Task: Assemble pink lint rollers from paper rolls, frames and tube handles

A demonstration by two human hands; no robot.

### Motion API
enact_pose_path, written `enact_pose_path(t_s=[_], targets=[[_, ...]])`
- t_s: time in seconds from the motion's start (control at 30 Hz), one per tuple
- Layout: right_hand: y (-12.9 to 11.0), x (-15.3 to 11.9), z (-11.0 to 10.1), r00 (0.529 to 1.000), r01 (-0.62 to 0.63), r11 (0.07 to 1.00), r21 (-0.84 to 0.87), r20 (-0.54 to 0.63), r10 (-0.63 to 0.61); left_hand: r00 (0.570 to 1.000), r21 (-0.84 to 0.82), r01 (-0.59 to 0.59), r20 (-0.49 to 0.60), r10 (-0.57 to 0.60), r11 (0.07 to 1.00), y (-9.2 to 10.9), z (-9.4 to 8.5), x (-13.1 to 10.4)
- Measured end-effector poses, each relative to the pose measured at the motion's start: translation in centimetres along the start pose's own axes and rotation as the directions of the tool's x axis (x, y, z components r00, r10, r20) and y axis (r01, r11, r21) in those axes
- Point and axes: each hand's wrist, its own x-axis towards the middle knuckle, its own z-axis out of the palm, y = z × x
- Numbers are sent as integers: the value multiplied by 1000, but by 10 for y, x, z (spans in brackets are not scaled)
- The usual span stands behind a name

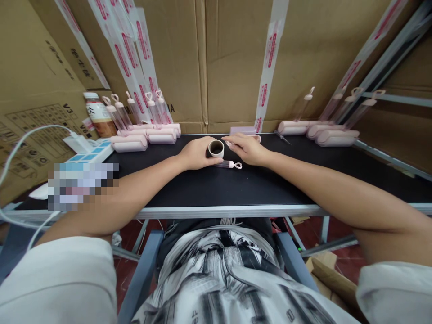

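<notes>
My left hand is wrapped around a small round cup-like piece with a pale rim and a dark hollow inside, its opening facing up. Just to the right, my right hand has its fingertips close together around something small and pale, too small to name. Below the cup-like piece a clear tube with a pink loop cap lies on the black tabletop. A pink rounded piece shows partly behind my right hand.
Pink rollers with upright clear, loop-capped tubes stand at the back left. Similar pink rollers stand at the back right. A drink bottle, a power strip and white cables are on the left. Cardboard walls the back.
</notes>
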Motion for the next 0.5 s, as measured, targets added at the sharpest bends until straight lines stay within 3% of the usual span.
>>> enact_pose_path(t_s=[0.17, 0.5], targets=[[3, -1, 2, 1000, 1, 1000, 9, -28, -1, 1000, -3, 13, 9, -13, 1000, 0, 0, 0], [-14, 2, -7, 993, -64, 998, 12, -94, 65, 1000, -8, -1, 4, 1, 1000, -1, 1, 0]])
